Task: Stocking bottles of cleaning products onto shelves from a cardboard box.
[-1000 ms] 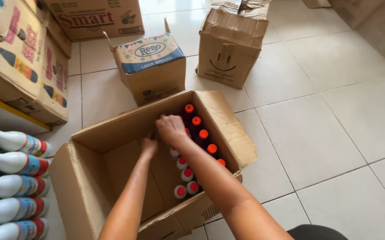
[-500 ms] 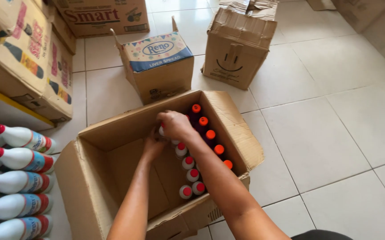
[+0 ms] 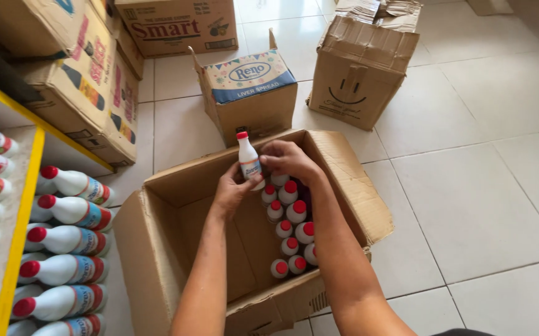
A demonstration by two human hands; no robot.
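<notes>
White plastic bottle (image 3: 249,159) with a red cap is held upright above the open cardboard box (image 3: 350,186), gripped from below by the left hand (image 3: 235,186) and steadied at its side by the closed fingers of the right hand (image 3: 288,160). More red-capped bottles (image 3: 291,230) are stood in rows along the box's right wall.

Both forearms are showing bare, no sleeves reaching them; the hands (image 3: 263,171) are wearing no gloves, rings or watch.
</notes>
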